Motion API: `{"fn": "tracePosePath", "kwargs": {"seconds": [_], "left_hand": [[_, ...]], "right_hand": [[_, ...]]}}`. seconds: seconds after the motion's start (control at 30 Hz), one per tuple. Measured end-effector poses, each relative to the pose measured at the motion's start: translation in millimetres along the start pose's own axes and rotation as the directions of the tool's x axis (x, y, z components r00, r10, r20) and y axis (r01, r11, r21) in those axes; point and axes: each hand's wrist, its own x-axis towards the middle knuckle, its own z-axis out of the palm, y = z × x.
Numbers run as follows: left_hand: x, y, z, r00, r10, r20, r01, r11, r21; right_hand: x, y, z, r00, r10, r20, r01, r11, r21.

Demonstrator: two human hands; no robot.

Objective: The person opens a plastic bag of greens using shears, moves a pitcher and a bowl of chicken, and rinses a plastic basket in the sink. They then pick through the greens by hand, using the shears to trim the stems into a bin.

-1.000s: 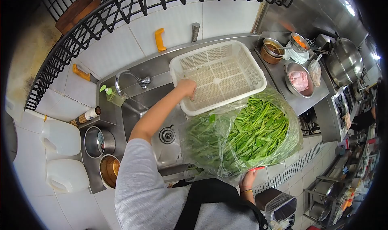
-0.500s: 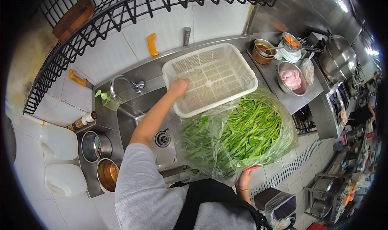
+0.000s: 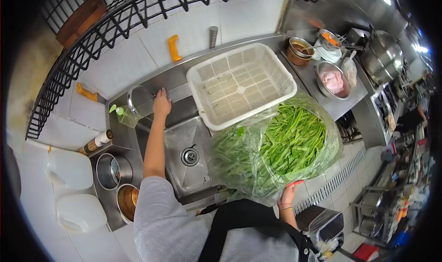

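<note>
Head view: at centre right of the frame, the right hand (image 3: 287, 196) grips the lower edge of a clear plastic bag stuffed with long-stemmed leafy greens (image 3: 294, 140), something red showing at its fingers, while the left hand (image 3: 161, 104), at upper left of centre, reaches to the curved silver metal faucet (image 3: 130, 99), fingers extended and not closed around anything visible. Above the bag, at upper centre, sits a white rectangular perforated plastic basket (image 3: 200, 106), right of the stainless-steel sink (image 3: 177, 140) with its 1 round drain (image 3: 189, 156).

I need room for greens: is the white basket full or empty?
Nearly empty: the white basket shows its mesh floor, with only a few green scraps.
</note>
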Motion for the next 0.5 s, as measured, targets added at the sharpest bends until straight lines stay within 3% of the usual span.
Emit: {"fn": "tracePosePath", "kwargs": {"seconds": [0.03,0.1,0.17,0.23,0.3,0.37,0.47,0.5], "left_hand": [[-12.0,5.3,2.2,1.000,0.020,0.007,-0.020,1.000,-0.006],[-43.7,24.8,-2.8,0.994,-0.019,-0.111,-0.005,0.976,-0.218],[-77.7,28.8,22.9,0.976,0.023,-0.217,-0.101,0.929,-0.357],[-149.8,69.0,22.4,0.986,-0.009,-0.169,-0.087,0.830,-0.551],[-190.3,112.8,8.5,0.973,0.000,-0.229,-0.146,0.773,-0.618],[-219.2,157.0,-22.8,0.961,0.066,-0.270,-0.222,0.766,-0.604],[-242.5,211.5,-68.3,0.932,0.182,-0.314,-0.345,0.714,-0.610],[-246.3,228.0,-76.5,0.919,0.233,-0.318,-0.389,0.668,-0.634]], "right_hand": [[1.3,0.7,-0.6,1.000,0.001,-0.013,-0.001,1.000,-0.002],[-2.4,-3.8,5.7,1.000,0.006,-0.022,-0.006,1.000,-0.002],[-3.7,-6.0,6.2,1.000,0.020,-0.016,-0.021,1.000,-0.012],[-4.0,-2.2,0.2,1.000,0.001,-0.010,-0.001,1.000,0.025],[2.6,-6.3,6.2,0.999,-0.024,0.026,0.022,0.998,0.065],[-3.5,-18.9,6.0,0.993,0.088,0.077,-0.086,0.996,-0.020],[-16.8,-46.2,1.8,0.978,0.202,0.055,-0.196,0.976,-0.091],[-21.1,-52.5,-0.1,0.988,0.155,0.004,-0.153,0.979,-0.136]]}}
